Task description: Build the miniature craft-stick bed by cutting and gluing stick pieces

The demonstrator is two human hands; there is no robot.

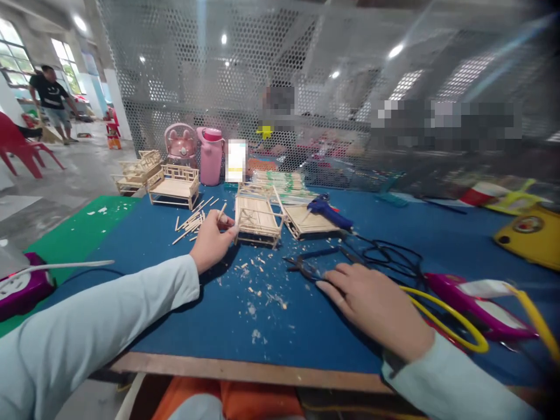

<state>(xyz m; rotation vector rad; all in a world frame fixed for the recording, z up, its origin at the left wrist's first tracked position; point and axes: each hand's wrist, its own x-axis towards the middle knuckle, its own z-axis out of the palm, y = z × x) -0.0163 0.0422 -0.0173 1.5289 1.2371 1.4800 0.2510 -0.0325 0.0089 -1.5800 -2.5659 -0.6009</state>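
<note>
My left hand is closed, a short thin wooden stick poking up from its fingers. Its fingertips are right at the left side of a small wooden bench model with rails. Loose wooden sticks lie in a pile just beyond that hand. My right hand rests low over the table, fingers stretched forward, at the handles of a pair of pliers. The pliers' jaws point left. A blue glue gun lies on a flat wooden piece right of the model.
Finished-looking bench models stand at the back left, near a pink bottle. Black cable, a yellow cord and a purple device lie at the right. Wood scraps dot the blue tabletop. A perforated metal screen rises behind.
</note>
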